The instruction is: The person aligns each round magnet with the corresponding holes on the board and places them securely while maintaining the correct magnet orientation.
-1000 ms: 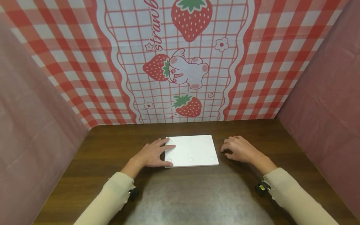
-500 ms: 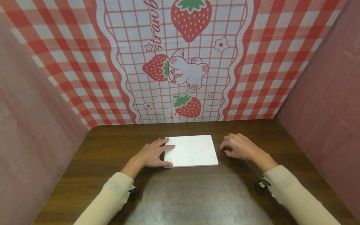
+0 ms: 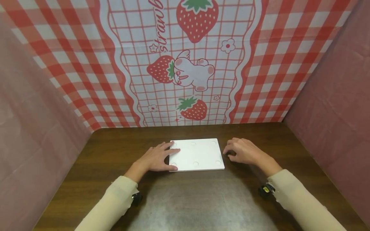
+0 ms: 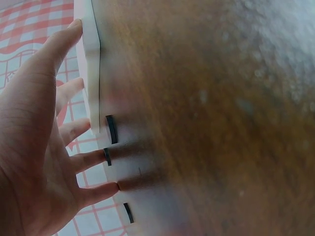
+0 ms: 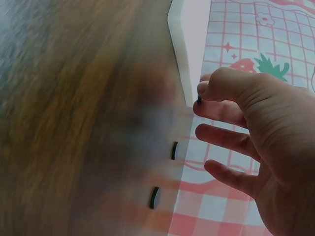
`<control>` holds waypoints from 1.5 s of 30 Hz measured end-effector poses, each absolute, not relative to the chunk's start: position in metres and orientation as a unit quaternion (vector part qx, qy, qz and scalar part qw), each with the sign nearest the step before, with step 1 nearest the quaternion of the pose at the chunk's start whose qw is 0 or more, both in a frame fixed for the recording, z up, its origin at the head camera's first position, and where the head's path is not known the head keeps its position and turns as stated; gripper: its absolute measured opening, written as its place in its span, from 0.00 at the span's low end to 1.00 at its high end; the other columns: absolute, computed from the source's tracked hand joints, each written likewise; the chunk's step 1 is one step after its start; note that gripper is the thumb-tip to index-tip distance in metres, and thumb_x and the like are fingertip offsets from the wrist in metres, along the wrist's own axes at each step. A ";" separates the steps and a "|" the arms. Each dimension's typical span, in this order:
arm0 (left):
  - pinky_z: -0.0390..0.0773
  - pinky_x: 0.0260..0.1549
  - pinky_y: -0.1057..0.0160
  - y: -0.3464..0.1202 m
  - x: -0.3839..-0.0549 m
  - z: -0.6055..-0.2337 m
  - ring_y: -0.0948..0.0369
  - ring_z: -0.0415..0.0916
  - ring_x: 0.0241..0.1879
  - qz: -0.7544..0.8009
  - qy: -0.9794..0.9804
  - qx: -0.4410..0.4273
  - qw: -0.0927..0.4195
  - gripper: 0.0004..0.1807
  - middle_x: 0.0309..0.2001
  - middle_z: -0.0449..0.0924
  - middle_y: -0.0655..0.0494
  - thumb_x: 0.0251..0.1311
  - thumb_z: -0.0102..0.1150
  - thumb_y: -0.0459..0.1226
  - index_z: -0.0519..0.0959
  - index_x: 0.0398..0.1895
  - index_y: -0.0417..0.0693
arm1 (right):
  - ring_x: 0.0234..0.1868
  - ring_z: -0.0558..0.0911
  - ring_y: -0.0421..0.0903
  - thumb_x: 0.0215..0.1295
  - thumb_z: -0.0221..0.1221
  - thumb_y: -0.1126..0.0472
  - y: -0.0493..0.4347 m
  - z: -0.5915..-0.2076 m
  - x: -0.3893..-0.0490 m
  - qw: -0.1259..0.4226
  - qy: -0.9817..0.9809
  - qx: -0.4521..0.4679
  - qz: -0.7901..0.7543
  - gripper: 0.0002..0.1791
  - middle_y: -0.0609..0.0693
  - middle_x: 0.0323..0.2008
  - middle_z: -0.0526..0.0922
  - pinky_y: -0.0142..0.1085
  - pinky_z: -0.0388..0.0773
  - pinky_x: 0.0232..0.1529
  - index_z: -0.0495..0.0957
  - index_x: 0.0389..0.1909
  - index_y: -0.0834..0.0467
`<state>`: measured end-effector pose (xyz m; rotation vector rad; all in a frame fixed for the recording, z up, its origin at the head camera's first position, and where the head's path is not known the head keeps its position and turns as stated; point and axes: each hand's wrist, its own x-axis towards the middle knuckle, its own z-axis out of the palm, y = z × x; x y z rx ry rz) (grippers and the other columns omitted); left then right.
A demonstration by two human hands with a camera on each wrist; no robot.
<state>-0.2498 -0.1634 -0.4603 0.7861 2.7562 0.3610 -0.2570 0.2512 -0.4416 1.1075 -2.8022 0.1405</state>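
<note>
Right fingers (image 3: 231, 147) shifted left | white board (image 3: 199, 155): long axis left-right

White, flat rectangular board (image 3: 196, 156) lying flat on brown wood-grain tabletop (image 3: 185, 199), long sides running across in front of me. Six shallow round recesses, two rows of three. Left end under fingertips of my left hand (image 3: 157, 158). Small thin black disc (image 5: 199, 100) pinched in my right hand (image 3: 244, 150), just beside board's right end, mostly hidden. Matching black discs (image 5: 154, 197) on tabletop near both hands.
</note>
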 end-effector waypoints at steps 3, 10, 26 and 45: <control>0.60 0.78 0.15 -0.163 -0.251 -0.459 0.35 0.53 0.91 0.122 0.947 0.269 0.129 0.49 0.94 0.53 0.49 0.69 0.68 0.68 0.66 0.89 0.67 | 0.35 0.77 0.37 0.61 0.78 0.65 0.248 -0.440 -0.257 0.066 -0.926 0.369 0.048 0.09 0.44 0.36 0.87 0.33 0.77 0.33 0.95 0.40 0.49; 0.60 0.78 0.15 -0.163 -0.252 -0.459 0.34 0.53 0.91 0.126 0.946 0.270 0.126 0.49 0.94 0.53 0.48 0.69 0.69 0.67 0.66 0.89 0.65 | 0.35 0.73 0.37 0.61 0.78 0.64 0.239 -0.438 -0.259 0.058 -0.926 0.369 0.051 0.09 0.43 0.35 0.86 0.32 0.73 0.33 0.95 0.41 0.50; 0.60 0.77 0.13 -0.162 -0.250 -0.456 0.34 0.53 0.91 0.134 0.944 0.276 0.122 0.50 0.93 0.54 0.47 0.68 0.68 0.70 0.68 0.88 0.65 | 0.36 0.76 0.37 0.64 0.79 0.60 0.214 -0.436 -0.261 0.031 -0.926 0.373 0.056 0.07 0.45 0.38 0.89 0.33 0.77 0.36 0.95 0.42 0.50; 0.62 0.77 0.15 -0.160 -0.251 -0.460 0.34 0.54 0.91 0.123 0.949 0.265 0.122 0.49 0.93 0.55 0.48 0.68 0.70 0.68 0.68 0.88 0.65 | 0.36 0.77 0.37 0.64 0.77 0.60 0.179 -0.436 -0.262 0.029 -0.911 0.407 0.060 0.06 0.43 0.37 0.89 0.31 0.76 0.34 0.95 0.41 0.49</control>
